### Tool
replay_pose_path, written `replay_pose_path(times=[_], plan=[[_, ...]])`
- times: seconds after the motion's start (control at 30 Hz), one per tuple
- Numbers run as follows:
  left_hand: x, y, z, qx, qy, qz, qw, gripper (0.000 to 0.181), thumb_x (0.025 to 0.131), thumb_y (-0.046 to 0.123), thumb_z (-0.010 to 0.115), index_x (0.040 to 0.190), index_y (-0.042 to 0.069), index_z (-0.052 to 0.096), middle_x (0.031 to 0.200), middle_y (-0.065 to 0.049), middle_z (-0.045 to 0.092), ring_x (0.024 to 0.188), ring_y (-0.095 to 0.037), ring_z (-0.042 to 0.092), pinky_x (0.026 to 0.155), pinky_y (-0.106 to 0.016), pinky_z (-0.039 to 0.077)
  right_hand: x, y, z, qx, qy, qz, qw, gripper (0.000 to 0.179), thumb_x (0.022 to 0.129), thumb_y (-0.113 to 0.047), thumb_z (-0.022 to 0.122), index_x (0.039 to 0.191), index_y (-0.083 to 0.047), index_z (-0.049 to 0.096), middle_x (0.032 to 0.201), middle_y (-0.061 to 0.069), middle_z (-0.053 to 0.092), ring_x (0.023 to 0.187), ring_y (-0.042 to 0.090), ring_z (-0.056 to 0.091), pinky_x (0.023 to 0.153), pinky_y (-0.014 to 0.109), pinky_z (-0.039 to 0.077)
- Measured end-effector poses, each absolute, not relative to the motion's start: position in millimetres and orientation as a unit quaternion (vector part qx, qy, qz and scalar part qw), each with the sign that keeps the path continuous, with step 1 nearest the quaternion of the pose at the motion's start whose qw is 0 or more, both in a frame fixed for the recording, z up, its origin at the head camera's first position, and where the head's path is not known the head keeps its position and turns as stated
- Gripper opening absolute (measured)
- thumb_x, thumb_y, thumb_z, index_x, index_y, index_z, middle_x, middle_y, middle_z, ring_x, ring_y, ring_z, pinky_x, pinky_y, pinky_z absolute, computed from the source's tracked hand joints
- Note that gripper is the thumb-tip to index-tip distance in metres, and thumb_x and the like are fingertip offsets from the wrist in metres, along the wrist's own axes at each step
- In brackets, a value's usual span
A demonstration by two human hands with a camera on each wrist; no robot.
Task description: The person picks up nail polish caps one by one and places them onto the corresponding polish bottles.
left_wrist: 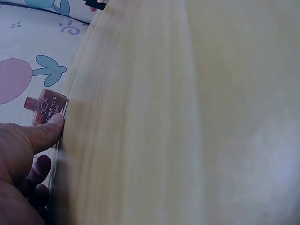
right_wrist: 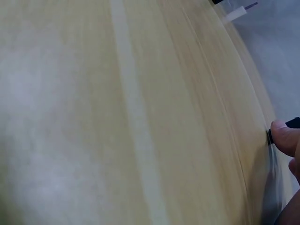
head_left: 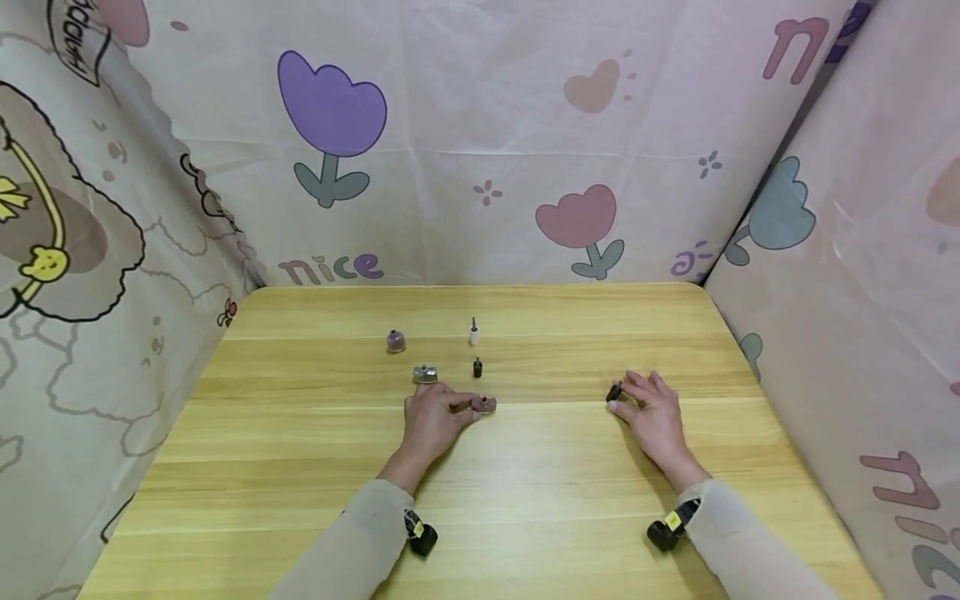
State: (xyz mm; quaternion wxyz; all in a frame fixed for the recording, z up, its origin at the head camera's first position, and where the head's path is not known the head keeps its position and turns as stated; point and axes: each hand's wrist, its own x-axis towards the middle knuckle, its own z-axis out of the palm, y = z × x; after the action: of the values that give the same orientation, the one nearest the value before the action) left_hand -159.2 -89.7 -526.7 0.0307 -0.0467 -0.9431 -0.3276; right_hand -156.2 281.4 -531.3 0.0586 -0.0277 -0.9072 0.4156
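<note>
My left hand (head_left: 435, 418) pinches a small nail polish bottle (head_left: 487, 405) near the middle of the table. Its open neck points up, and the left wrist view shows reddish-brown polish and white lettering on the glass, with the thumb (left_wrist: 47, 133) across its lower part. Off to the right, my right hand (head_left: 656, 418) grips a black nail polish cap (head_left: 614, 392) between thumb and fingertips. Part of that cap is hidden by the thumb (right_wrist: 284, 138) in the right wrist view.
Beyond the left hand stand a round purple bottle (head_left: 395, 342) and a grey bottle (head_left: 424, 375), both uncapped. A white brush cap (head_left: 474, 336) and another black cap (head_left: 477, 369) stand upright to their right. Printed cloth (head_left: 450, 225) borders the wooden table (head_left: 547, 500) at the back and sides.
</note>
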Motion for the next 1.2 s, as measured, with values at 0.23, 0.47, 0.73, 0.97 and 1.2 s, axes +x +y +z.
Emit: replay_pose_path(times=[0.23,0.47,0.73,0.97,1.2], plan=[[-157,-91,-525,-0.046,-0.943,-0.329,0.029,0.026,0.085,0.032,0.088,0.110,0.028,0.084,0.093,0.007,0.067,0.099,-0.020,0.053,0.088,-0.044,0.035,-156,278,-532,-0.030,-0.913,0.404,0.057,0.042,0.094,-0.016,0.080,0.131,0.002,0.071,0.155,0.022,0.052,0.160,0.048,0.016,0.125,0.069,-0.005],[-156,-92,-526,-0.038,-0.941,-0.336,0.010,0.031,0.085,0.036,0.087,0.115,0.029,0.082,0.093,0.008,0.063,0.099,-0.020,0.052,0.092,-0.044,0.034,-155,276,-533,-0.032,-0.913,0.403,0.063,0.043,0.094,-0.015,0.080,0.130,0.006,0.069,0.154,0.024,0.053,0.159,0.049,0.017,0.125,0.070,-0.005],[-156,-90,-527,-0.043,-0.940,-0.337,0.013,0.031,0.085,0.038,0.087,0.114,0.029,0.082,0.092,0.010,0.063,0.098,-0.018,0.053,0.095,-0.046,0.034,-156,275,-536,-0.035,-0.913,0.399,0.081,0.041,0.092,-0.013,0.081,0.126,0.007,0.070,0.151,0.024,0.056,0.158,0.049,0.021,0.124,0.071,-0.001],[-157,-88,-528,-0.051,-0.939,-0.340,0.017,0.026,0.085,0.038,0.087,0.110,0.031,0.083,0.092,0.011,0.065,0.098,-0.017,0.052,0.096,-0.046,0.033,-156,273,-534,-0.030,-0.913,0.397,0.091,0.039,0.093,-0.014,0.080,0.126,0.007,0.071,0.150,0.024,0.057,0.158,0.048,0.022,0.123,0.073,-0.001],[-158,-90,-528,-0.054,-0.934,-0.354,0.021,0.023,0.086,0.035,0.087,0.108,0.029,0.083,0.093,0.012,0.064,0.095,-0.015,0.053,0.097,-0.045,0.033,-159,259,-529,0.001,-0.909,0.403,0.110,0.033,0.092,-0.011,0.082,0.119,0.007,0.075,0.147,0.024,0.060,0.157,0.046,0.025,0.124,0.068,0.007]])
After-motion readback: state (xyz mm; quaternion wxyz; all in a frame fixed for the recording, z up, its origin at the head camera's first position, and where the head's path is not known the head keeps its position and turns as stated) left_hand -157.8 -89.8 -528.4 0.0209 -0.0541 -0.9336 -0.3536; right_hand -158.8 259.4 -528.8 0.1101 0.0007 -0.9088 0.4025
